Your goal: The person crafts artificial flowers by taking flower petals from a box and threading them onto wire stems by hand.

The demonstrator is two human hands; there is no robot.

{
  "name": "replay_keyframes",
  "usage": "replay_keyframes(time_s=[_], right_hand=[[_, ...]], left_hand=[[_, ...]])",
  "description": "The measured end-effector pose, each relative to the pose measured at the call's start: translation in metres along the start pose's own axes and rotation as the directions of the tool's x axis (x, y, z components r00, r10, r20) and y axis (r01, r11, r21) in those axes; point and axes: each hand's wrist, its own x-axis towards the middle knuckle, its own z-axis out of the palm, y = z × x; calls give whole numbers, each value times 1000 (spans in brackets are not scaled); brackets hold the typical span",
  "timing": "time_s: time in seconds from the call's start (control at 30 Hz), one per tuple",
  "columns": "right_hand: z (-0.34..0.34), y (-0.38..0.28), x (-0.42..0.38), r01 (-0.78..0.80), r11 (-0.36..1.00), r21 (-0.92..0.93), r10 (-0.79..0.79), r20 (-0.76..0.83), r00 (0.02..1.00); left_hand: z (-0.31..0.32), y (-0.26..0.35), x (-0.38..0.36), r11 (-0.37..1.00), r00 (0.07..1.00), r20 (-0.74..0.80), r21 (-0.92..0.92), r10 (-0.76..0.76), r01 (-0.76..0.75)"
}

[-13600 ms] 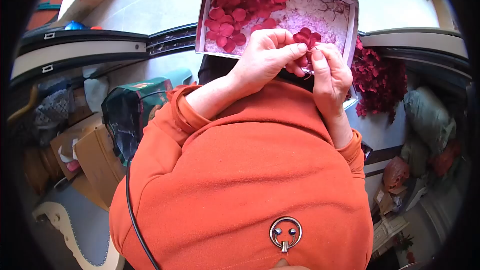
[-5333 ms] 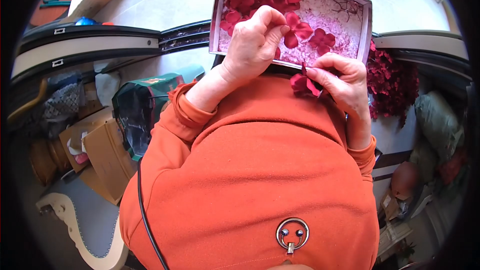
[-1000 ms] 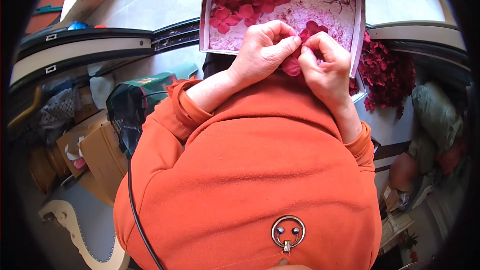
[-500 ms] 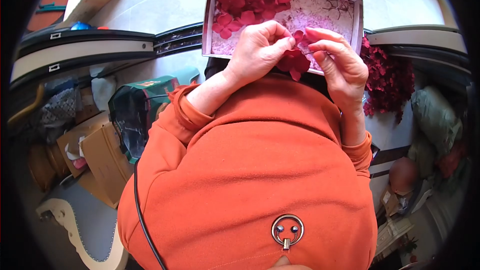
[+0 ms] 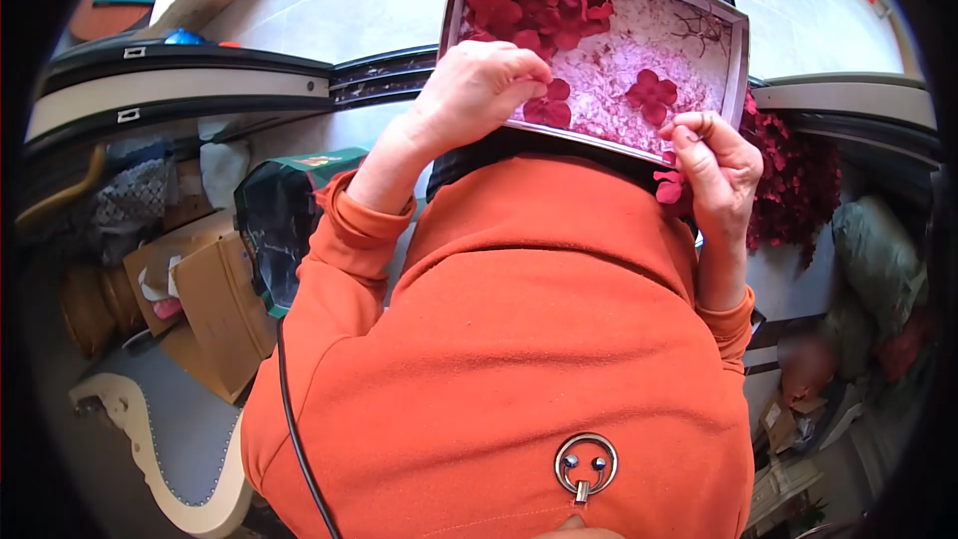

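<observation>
My left hand [image 5: 479, 95] is over the left front part of a shallow box [image 5: 743, 65], its fingers pinched at the edge of a red flower [image 5: 548, 108]. Near the box's front right corner, my right hand [image 5: 717, 165] has thumb and forefinger pressed together; what they hold is too small to name. A red and pink blossom [image 5: 671, 188] shows just below those fingers, partly hidden. Between the hands, a single four-petalled red flower [image 5: 652, 96] lies on pinkish scraps in the box. A pile of red flowers [image 5: 534, 5] fills its back left corner.
Thin dark stems [image 5: 704, 28] lie in the box's back right corner. A large red flower bunch [image 5: 793, 180] is right of my right hand. Door tracks [image 5: 384, 75] run behind. At left are a green bag [image 5: 274, 225] and cardboard boxes [image 5: 225, 289]; a black cable [image 5: 289, 409] crosses my sleeve.
My hands have moved apart, the left one to the left and the right one slightly right and down. A single flower now shows in the box between them. The view has shifted slightly.
</observation>
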Motion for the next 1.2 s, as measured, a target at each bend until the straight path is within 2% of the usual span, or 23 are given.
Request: replay_keyframes(time_s=[0.03,0.1,0.17,0.33,0.4,0.43,0.47,0.5,0.53,0.6,0.67,0.77,0.8,0.87,1.0,1.07,1.2], right_hand=[[4,0,0,12,999,-36,-11,19,1000],[9,0,0,15,995,-102,-10,57,998],[10,0,2,23,992,-123,-12,86,996],[12,0,4,-22,988,-154,42,129,991],[16,0,6,50,987,-155,-37,87,996],[18,-1,5,48,987,-157,-35,82,996],[21,-4,5,3,993,-114,2,40,999],[23,-7,5,-40,997,-71,40,1,999],[25,-4,6,107,979,-172,-109,-3,994],[30,-5,8,280,924,-260,-285,20,958],[31,-1,12,492,789,-367,-501,79,862],[28,6,13,607,620,-497,-619,166,768],[28,6,13,605,621,-499,-617,165,769],[27,5,13,640,533,-554,-646,222,731],[25,7,12,653,503,-566,-647,255,719],[25,10,12,657,482,-580,-669,241,703],[24,15,11,651,507,-565,-676,208,707]], left_hand=[[0,-1,-2,991,996,38,103,77,-80],[5,0,-3,994,997,60,90,49,-54],[12,-6,-2,977,989,95,171,112,-127],[21,-12,3,983,994,71,158,85,-96],[17,-5,6,993,999,0,-109,-47,47],[16,2,6,875,976,77,-432,-206,219],[13,8,8,713,953,160,-634,-256,298],[11,14,9,498,926,252,-787,-282,366],[14,17,8,347,905,331,-843,-267,410],[22,24,8,165,884,429,-873,-188,459],[33,24,8,13,880,464,-884,-100,467],[31,29,6,-35,873,483,-876,-68,482],[31,31,6,-36,872,485,-875,-66,484],[30,32,4,-148,861,505,-857,-62,493],[32,31,2,-68,889,455,-890,-53,451],[29,35,4,75,876,473,-874,-91,480],[31,38,4,42,866,471,-874,-168,484]])
